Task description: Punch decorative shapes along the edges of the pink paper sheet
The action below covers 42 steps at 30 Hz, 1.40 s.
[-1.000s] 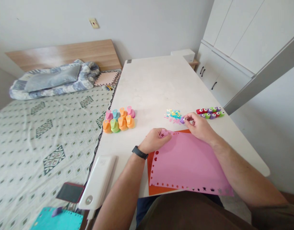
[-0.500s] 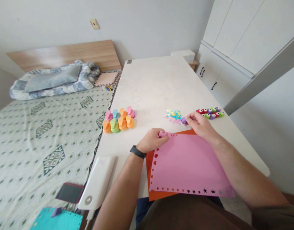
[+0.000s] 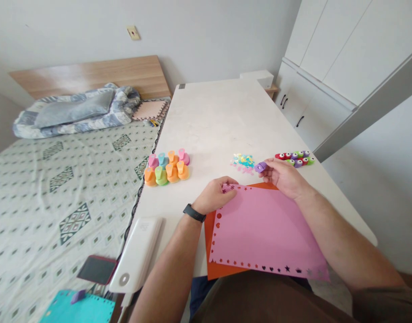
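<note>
My left hand [image 3: 216,195] pinches the upper left corner of a pink sheet of paper [image 3: 266,229], thumb on top. Small cut-out shapes such as stars, hearts and flowers run along the sheet's left, bottom and part of its top edge. Beneath it lies an orange sheet [image 3: 210,244], showing at the left and top. Between the fingers of my right hand [image 3: 283,177] is a small purple craft punch [image 3: 260,167], held just above the paper's far edge. Beside the punch lies a pile of tiny paper cut-outs [image 3: 243,162] in blue, yellow and pink.
Larger craft punches [image 3: 167,168] stand in two rows at the left of the white table [image 3: 219,112]. Small punches [image 3: 298,158] sit in rows at the right. A white device [image 3: 136,255], a phone [image 3: 97,269] and a turquoise sheet [image 3: 80,309] are at the lower left, by the bed [image 3: 74,179].
My right hand has turned the purple punch, so more of its face shows. The left hand stays on the corner of the pink sheet.
</note>
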Each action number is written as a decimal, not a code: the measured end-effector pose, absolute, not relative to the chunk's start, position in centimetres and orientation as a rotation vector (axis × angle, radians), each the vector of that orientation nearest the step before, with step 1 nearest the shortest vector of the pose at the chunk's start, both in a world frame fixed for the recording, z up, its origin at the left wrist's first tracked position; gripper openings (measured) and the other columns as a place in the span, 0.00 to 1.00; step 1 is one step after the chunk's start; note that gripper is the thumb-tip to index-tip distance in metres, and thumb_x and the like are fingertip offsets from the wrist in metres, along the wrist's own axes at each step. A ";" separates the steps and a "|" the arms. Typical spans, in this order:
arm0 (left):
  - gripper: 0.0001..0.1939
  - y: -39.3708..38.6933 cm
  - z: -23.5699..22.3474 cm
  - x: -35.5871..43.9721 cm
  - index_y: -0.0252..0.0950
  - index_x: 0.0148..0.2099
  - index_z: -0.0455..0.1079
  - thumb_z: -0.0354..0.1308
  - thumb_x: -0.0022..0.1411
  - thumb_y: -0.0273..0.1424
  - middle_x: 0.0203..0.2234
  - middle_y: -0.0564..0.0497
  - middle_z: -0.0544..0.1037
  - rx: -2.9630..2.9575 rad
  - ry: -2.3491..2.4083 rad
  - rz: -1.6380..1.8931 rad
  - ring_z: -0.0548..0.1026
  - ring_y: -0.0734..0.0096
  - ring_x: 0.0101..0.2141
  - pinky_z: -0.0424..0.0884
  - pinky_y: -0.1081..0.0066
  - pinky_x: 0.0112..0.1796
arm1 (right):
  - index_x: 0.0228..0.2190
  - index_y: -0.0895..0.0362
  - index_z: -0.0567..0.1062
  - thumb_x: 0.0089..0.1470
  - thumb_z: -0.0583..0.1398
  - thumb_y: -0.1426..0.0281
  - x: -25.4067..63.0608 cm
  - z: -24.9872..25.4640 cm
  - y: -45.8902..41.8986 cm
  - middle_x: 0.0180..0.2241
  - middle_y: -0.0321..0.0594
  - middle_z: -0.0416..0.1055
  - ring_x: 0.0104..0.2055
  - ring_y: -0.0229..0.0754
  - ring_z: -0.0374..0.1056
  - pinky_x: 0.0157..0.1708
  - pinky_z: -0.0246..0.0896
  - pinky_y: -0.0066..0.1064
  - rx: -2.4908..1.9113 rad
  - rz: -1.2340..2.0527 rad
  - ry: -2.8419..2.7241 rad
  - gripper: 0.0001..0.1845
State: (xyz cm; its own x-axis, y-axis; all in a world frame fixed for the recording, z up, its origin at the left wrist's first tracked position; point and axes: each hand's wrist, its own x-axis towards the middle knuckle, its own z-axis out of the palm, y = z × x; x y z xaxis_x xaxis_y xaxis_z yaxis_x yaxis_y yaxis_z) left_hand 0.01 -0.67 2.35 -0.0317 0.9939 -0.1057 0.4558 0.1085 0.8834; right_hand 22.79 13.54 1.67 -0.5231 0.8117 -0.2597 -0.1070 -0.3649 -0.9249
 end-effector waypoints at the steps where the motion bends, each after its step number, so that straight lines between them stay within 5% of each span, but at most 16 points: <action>1: 0.16 -0.6 2.3 0.1 0.37 0.49 0.78 0.60 0.59 0.33 0.39 0.49 0.82 1.457 1.617 0.871 0.78 0.68 0.37 0.73 0.71 0.39 | 0.33 0.55 0.74 0.57 0.65 0.62 22.8 1.6 13.6 0.36 0.41 0.78 0.33 0.42 0.74 0.26 0.62 0.31 -0.991 1.939 -1.241 0.09; 11: 0.14 -0.6 2.2 0.9 0.38 0.48 0.78 0.60 0.64 0.37 0.42 0.49 0.83 1.505 1.694 0.930 0.79 0.66 0.41 0.73 0.68 0.45 | 0.37 0.52 0.70 0.57 0.66 0.58 22.4 1.1 13.1 0.39 0.39 0.79 0.38 0.44 0.77 0.30 0.63 0.30 -0.967 1.914 -1.311 0.14; 22: 0.13 -0.6 1.9 1.0 0.38 0.47 0.78 0.60 0.64 0.36 0.41 0.49 0.83 1.522 1.689 0.919 0.79 0.66 0.40 0.72 0.68 0.45 | 0.40 0.53 0.79 0.48 0.74 0.63 22.1 0.8 13.1 0.38 0.38 0.79 0.39 0.40 0.75 0.40 0.70 0.32 -0.949 1.965 -1.346 0.18; 28: 0.12 -0.6 2.0 1.0 0.38 0.46 0.79 0.60 0.63 0.36 0.41 0.49 0.83 1.528 1.664 0.931 0.79 0.66 0.40 0.72 0.69 0.43 | 0.42 0.51 0.75 0.49 0.74 0.61 21.9 0.9 13.0 0.37 0.39 0.81 0.39 0.44 0.78 0.30 0.68 0.29 -1.011 1.996 -1.331 0.21; 42: 0.12 -0.6 2.0 1.0 0.38 0.46 0.79 0.60 0.63 0.36 0.41 0.49 0.84 1.551 1.663 0.913 0.80 0.66 0.40 0.74 0.70 0.42 | 0.39 0.56 0.78 0.47 0.74 0.62 21.2 -0.2 14.0 0.30 0.39 0.77 0.28 0.36 0.71 0.23 0.66 0.24 -1.058 1.830 -1.427 0.19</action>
